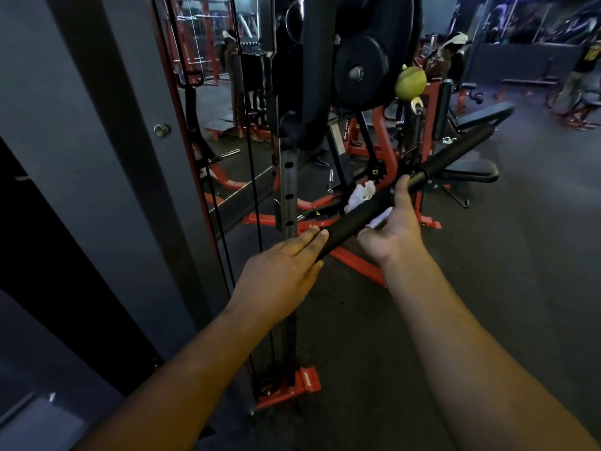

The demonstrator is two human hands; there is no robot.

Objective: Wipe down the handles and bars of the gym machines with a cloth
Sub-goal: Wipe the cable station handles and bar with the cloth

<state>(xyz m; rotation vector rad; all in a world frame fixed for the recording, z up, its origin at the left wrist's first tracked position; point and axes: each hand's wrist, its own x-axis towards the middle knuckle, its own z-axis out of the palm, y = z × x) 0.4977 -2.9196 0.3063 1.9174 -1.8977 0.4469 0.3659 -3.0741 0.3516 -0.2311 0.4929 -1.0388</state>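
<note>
Head view, item by item. What is the landmark?

— Bar: black, foam-padded, running on a slant from near the left hand up and away to the right. A second padded section continues beyond a bare metal joint.

— Left hand?

— Left hand: at the bar's near end, fingers straight and together, tips touching the end of the padding. It grips nothing.

— Right hand?

— Right hand: at the bar's middle, palm against the padding, thumb stretched along the bar toward the joint. Its other fingers go under the bar and are hidden, so how tightly they curl cannot be told. It holds the cloth against the bar.

— Cloth?

— Cloth: white, crumpled, bunched on the far side of the bar just beside the right hand; a small strip shows on the near side under the palm.

— Beyond the bar?

— Red frame on the floor beneath the bar. Black weight plates above the bar. Yellow-green ball just right of the plates. Cables and a holed post left of the bar. Mirror farther left. Bench with a dark pad behind the bar's far section.
</note>
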